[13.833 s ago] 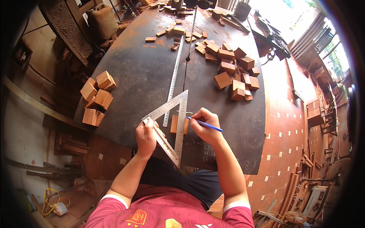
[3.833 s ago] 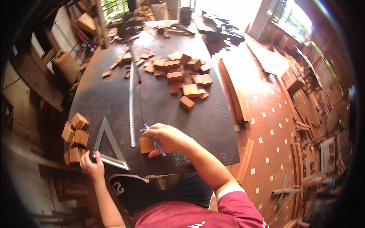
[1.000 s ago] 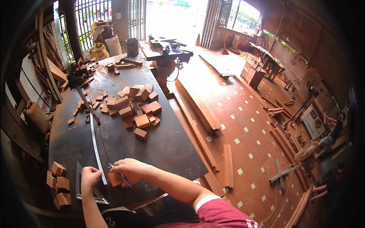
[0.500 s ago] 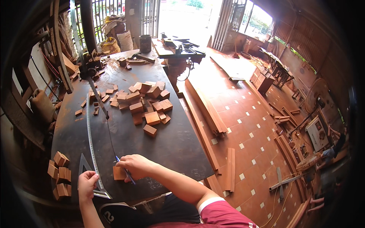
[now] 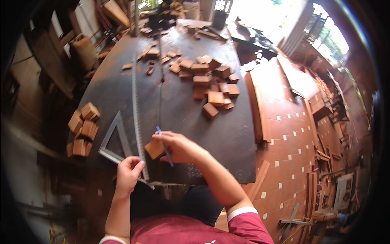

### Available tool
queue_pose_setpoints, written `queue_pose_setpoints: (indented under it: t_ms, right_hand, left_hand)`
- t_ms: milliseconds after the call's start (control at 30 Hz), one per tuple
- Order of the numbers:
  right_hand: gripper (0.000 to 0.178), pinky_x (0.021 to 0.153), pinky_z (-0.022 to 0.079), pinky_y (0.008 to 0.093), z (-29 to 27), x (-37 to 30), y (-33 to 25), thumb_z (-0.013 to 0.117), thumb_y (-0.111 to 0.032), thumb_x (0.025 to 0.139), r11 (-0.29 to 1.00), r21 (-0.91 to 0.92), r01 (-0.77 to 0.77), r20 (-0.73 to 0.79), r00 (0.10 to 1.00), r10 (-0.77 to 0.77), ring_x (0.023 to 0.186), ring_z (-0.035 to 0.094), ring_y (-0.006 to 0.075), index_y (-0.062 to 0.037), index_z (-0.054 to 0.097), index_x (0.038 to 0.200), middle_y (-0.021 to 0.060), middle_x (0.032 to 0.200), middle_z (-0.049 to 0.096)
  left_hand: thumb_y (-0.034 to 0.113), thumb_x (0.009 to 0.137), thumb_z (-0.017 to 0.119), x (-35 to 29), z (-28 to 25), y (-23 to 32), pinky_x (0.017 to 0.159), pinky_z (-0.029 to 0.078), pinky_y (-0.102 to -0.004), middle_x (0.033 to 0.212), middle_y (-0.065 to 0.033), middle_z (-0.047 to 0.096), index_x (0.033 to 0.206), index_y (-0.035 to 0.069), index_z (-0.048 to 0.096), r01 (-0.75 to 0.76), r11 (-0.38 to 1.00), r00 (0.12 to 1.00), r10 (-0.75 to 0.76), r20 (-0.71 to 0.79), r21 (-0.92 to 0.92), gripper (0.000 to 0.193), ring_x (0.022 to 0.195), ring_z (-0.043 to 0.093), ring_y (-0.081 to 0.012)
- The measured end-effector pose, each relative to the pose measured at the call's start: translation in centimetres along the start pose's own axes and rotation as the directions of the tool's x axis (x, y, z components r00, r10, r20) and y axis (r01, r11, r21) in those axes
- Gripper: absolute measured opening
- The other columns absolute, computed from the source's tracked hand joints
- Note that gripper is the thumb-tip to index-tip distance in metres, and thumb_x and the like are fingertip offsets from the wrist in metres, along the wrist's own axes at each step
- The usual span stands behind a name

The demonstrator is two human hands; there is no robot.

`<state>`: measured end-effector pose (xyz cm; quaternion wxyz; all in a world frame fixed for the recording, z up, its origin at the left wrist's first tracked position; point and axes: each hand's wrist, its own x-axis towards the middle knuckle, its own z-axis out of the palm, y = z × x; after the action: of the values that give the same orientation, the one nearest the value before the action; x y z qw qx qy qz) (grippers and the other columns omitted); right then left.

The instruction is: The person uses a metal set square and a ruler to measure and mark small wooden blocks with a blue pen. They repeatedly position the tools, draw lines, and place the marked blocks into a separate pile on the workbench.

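Observation:
My right hand (image 5: 178, 146) has a blue pen (image 5: 168, 155) between its fingers. It also rests against a small wooden block (image 5: 153, 149) near the table's front edge. My left hand (image 5: 129, 173) is closed in a pinch at the front edge; its fingers hide whatever they hold. Directly beside those fingers lie the near end of a long pale ruler (image 5: 138, 122) and the lower corner of a metal set square (image 5: 106, 140). The ruler runs away from me across the dark tabletop (image 5: 183, 122), left of the block.
Several wooden blocks (image 5: 83, 128) are grouped at the table's left edge. A larger heap of blocks (image 5: 211, 87) lies farther back to the right, with offcuts (image 5: 151, 53) beyond the ruler. Long timber pieces (image 5: 258, 107) lie right of the table on the tiled floor (image 5: 284, 162).
The whole view has shifted with my head. Against the ruler, the set square has turned and slid away from me. My right hand still has the pen, its fingers straighter over the block.

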<state>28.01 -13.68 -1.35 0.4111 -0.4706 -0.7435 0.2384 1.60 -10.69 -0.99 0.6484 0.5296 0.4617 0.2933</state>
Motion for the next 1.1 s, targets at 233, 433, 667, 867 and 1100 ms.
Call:
queue_pose_setpoints:
  t_ms: [233,433,667,867,1100]
  right_hand:
    - [0.07,0.092,0.057,0.0405,0.2,0.2,-1.2,0.084,-0.005,0.07,0.981,-0.009,-0.195,0.069,0.978,0.195,0.109,0.066,0.0367,-0.0071,0.06,0.137,0.0176,0.125,0.063]
    - [0.071,0.087,0.056,0.0412,0.1,0.6,-2.3,0.09,-0.015,0.068,0.978,-0.095,-0.188,0.144,0.969,0.2,0.1,0.067,0.0335,-0.009,0.062,0.133,0.0129,0.111,0.064]
    - [0.071,0.086,0.056,0.0412,-0.4,0.7,-2.9,0.093,-0.017,0.066,0.973,-0.098,-0.209,0.195,0.955,0.225,0.098,0.068,0.0334,-0.009,0.065,0.13,0.0124,0.106,0.064]
    - [0.069,0.085,0.056,0.0413,-0.2,0.8,-2.5,0.092,-0.015,0.065,0.981,-0.064,-0.183,0.197,0.961,0.192,0.097,0.068,0.0326,-0.0094,0.066,0.128,0.0118,0.105,0.065]
    - [0.068,0.082,0.057,0.0409,-0.1,0.7,-2.7,0.092,-0.018,0.064,0.977,-0.17,-0.126,0.151,0.977,0.153,0.094,0.067,0.032,-0.0105,0.066,0.126,0.0097,0.101,0.064]
  left_hand:
    - [0.008,0.098,0.069,0.9,0.6,-0.3,0.069,0.051,-0.0215,0.088,-0.0014,0.07,0.103,-0.002,0.069,-0.029,0.997,1.0,0.028,0.005,0.07,0.011,0.076,0.062,-0.005]
    - [0.01,0.099,0.069,1.6,1.0,0.1,0.049,0.044,-0.0187,0.081,0.0002,0.067,0.103,0.0,0.067,-0.026,0.995,0.999,0.029,-0.032,0.095,0.011,0.058,0.054,-0.0017]
    - [0.011,0.099,0.068,3.7,1.0,0.9,0.05,0.048,-0.0223,0.08,-0.0016,0.067,0.103,-0.003,0.067,-0.093,0.985,0.994,0.102,-0.049,0.146,0.015,0.059,0.056,-0.0035]
    - [0.012,0.098,0.07,4.5,0.7,0.1,0.048,0.047,-0.0203,0.081,-0.0007,0.067,0.103,-0.001,0.067,-0.123,0.988,0.992,0.124,0.0,0.097,0.014,0.059,0.056,-0.0023]
    - [0.011,0.094,0.073,4.3,0.8,0.2,0.045,0.044,-0.0198,0.073,0.0,0.065,0.096,0.0,0.067,-0.095,0.992,0.995,0.095,-0.002,0.085,0.013,0.054,0.056,-0.0028]
